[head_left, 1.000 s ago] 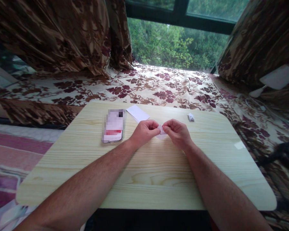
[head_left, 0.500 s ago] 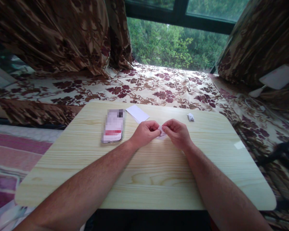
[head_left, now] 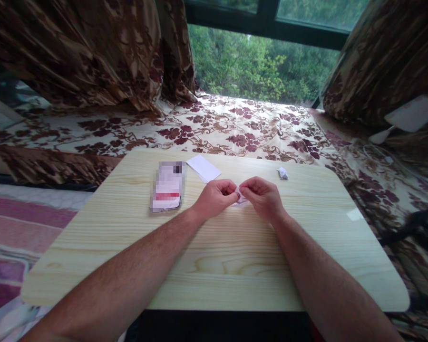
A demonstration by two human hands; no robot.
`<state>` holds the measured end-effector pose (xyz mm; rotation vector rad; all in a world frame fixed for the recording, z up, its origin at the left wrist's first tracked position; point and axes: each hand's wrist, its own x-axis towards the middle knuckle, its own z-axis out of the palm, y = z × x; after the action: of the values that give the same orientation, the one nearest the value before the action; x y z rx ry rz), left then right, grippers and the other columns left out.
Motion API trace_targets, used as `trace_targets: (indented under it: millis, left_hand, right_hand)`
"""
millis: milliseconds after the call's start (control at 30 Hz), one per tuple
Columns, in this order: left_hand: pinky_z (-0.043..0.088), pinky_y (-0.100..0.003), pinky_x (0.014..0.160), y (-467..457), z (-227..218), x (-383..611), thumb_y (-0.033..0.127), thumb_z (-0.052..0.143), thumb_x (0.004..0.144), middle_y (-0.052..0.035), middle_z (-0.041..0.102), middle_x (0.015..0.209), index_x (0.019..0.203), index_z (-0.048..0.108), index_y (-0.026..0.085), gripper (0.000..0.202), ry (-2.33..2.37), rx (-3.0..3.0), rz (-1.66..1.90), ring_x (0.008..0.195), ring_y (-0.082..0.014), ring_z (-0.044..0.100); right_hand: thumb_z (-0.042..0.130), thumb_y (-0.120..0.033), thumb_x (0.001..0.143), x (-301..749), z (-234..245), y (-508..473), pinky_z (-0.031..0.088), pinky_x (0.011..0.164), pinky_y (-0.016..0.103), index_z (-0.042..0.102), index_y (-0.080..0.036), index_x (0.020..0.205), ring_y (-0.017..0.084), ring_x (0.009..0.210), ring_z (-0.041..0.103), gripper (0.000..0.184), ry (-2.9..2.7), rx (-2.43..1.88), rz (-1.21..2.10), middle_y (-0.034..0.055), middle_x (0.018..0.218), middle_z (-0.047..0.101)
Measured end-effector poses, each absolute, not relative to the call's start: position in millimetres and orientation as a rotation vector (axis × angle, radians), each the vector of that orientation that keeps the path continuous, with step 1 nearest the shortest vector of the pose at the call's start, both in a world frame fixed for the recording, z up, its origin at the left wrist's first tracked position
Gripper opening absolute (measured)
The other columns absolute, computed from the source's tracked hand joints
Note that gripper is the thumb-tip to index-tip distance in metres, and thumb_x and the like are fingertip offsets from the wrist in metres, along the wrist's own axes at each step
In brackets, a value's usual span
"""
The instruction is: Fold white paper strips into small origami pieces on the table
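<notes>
A small piece of white paper (head_left: 240,201) is pinched between my two hands, low over the middle of the table. My left hand (head_left: 217,197) grips its left side with thumb and curled fingers. On the right side, my right hand (head_left: 262,195) holds it the same way, fingertips nearly meeting the left ones. Most of the paper is hidden by the fingers, so its folds cannot be made out. Beyond my left hand lie flat white paper sheets (head_left: 203,168). A small folded white paper piece (head_left: 283,174) sits past my right hand.
A phone (head_left: 167,186), blurred out in part, lies on the wooden table (head_left: 231,266) left of my hands. Behind the table is a ledge with floral cloth (head_left: 242,126) below a window. A white lamp (head_left: 413,114) stands at the right.
Almost nothing differs. Both hands stay in place around the paper, with at most a slight shift of the fingers.
</notes>
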<state>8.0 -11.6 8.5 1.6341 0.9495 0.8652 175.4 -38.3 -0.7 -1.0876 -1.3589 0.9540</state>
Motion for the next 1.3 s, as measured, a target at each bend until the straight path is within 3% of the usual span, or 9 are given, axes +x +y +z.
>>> trace_targets:
  millis: [467, 1300]
  left_hand:
    - [0.026, -0.020, 0.048, -12.7, 7.1, 8.6, 0.029, 0.065, 0.074, 0.0028, 0.050, 0.057, 0.069, 0.065, 0.013, 0.017, 0.941, 1.632, 0.878, 0.052, -0.0071, 0.038]
    - [0.039, -0.024, 0.057, -12.6, 10.1, 8.7, 0.029, 0.066, 0.077, -0.0011, 0.062, 0.066, 0.075, 0.067, 0.012, 0.017, 0.968, 1.622, 0.972, 0.060, -0.0109, 0.050]
  right_hand:
    - [0.073, -0.027, 0.075, 174.3, 1.8, -39.5, 0.043, 0.054, 0.025, 0.067, -0.018, 0.077, 0.012, 0.058, 0.056, 0.011, -1.344, -1.120, 0.956, 0.0002, 0.067, 0.066]
    - [0.070, -0.026, 0.076, 176.6, -1.0, -39.8, 0.040, 0.051, 0.025, 0.068, -0.018, 0.077, 0.011, 0.055, 0.053, 0.008, -1.388, -1.127, 0.974, -0.0001, 0.066, 0.066]
